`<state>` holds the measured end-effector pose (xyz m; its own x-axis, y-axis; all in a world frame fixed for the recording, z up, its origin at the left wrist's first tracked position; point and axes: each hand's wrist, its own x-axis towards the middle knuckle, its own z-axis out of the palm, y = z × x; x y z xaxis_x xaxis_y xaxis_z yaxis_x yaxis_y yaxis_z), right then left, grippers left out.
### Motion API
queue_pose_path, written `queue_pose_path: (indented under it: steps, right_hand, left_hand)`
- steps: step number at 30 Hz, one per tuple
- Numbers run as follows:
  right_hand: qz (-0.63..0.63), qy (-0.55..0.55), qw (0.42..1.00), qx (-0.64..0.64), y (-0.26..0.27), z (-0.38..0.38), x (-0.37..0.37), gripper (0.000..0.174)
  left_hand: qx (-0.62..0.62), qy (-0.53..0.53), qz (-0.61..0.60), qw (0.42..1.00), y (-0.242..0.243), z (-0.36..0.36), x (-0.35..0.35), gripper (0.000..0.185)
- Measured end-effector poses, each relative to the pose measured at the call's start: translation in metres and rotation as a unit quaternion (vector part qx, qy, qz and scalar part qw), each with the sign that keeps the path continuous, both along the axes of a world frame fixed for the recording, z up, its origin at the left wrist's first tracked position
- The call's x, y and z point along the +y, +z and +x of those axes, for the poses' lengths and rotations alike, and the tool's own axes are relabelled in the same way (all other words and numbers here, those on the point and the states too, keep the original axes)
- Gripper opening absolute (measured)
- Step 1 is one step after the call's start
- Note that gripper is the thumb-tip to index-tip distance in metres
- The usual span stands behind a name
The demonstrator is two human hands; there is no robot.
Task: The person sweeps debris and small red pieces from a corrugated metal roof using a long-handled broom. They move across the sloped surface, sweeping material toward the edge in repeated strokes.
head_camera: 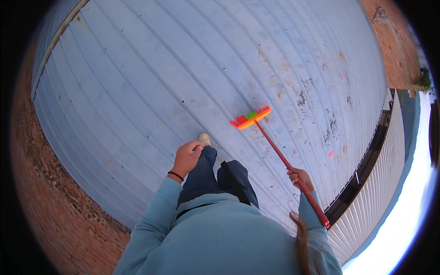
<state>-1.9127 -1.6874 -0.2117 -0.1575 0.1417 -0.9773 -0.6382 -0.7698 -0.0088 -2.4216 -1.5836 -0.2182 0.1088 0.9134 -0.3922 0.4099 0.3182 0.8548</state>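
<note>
My right hand (299, 178) is closed around the red handle of a broom (277, 150). The handle slants up to the left from beside my right forearm. At its far end is the orange broom head (250, 118), with red and green bristles, above or against the ribbed metal roof sheets (192, 86); whether it touches them I cannot tell. My left hand (187, 155) is raised in front of my left thigh with its fingers curled together, and nothing shows in it. A black band circles that wrist.
Brick walls (68, 220) border the roof at the left and a brick wall (395, 44) at the upper right. A dark gap (367, 165) runs along the right edge, beside another corrugated roof (381, 175). Rust stains, dark debris and small red pieces (330, 154) lie on the sheets. My shoe (204, 139) is on the roof.
</note>
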Motion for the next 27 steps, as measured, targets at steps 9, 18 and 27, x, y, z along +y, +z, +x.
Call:
queue_pose_path:
  steps: [9,18,27]
  right_hand:
    - [0.124,0.024,0.992,-0.002,0.082,-0.01,0.041,0.023]
    - [0.2,-0.007,0.939,0.279,-0.045,-0.097,0.366,0.021]
    - [0.127,0.193,0.973,0.01,-0.082,0.03,0.204,0.031]
  left_hand:
    - [0.003,0.029,0.002,1.0,0.014,0.014,0.019,0.016]
    - [0.05,0.127,-0.019,0.99,0.04,0.055,-0.005,0.015]
    - [0.092,0.049,-0.027,0.994,0.035,0.118,0.019,0.015]
